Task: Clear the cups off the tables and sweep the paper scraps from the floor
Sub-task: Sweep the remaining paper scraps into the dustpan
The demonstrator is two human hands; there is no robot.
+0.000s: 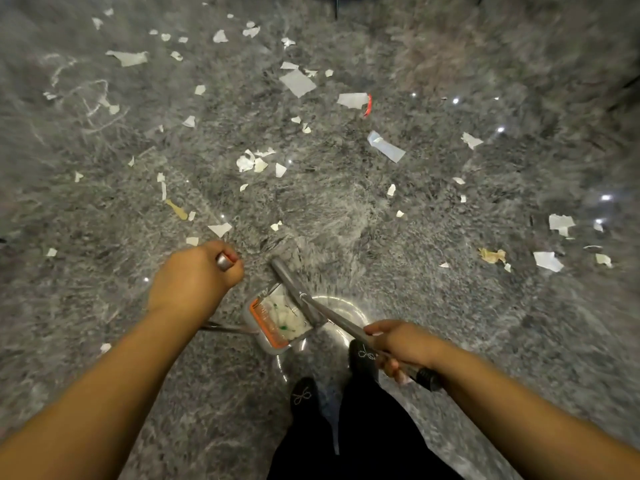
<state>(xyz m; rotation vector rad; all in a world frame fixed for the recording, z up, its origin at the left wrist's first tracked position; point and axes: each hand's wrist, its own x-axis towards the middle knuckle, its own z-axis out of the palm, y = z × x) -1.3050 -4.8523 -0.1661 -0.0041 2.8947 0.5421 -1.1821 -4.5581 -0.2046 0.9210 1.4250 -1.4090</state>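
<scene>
I found my left hand [194,278] gripping the dustpan [273,320] handle, my right hand [398,344] gripping the broom [304,296]. Some scraps [298,83] were collected; most littered the floor [450,306].

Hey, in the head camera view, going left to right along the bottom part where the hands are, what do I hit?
Left hand gripping a metal handle end → dustpan holding scraps → broom handle → right hand gripping that handle → crumpled yellowish scrap → white paper scrap.
</scene>
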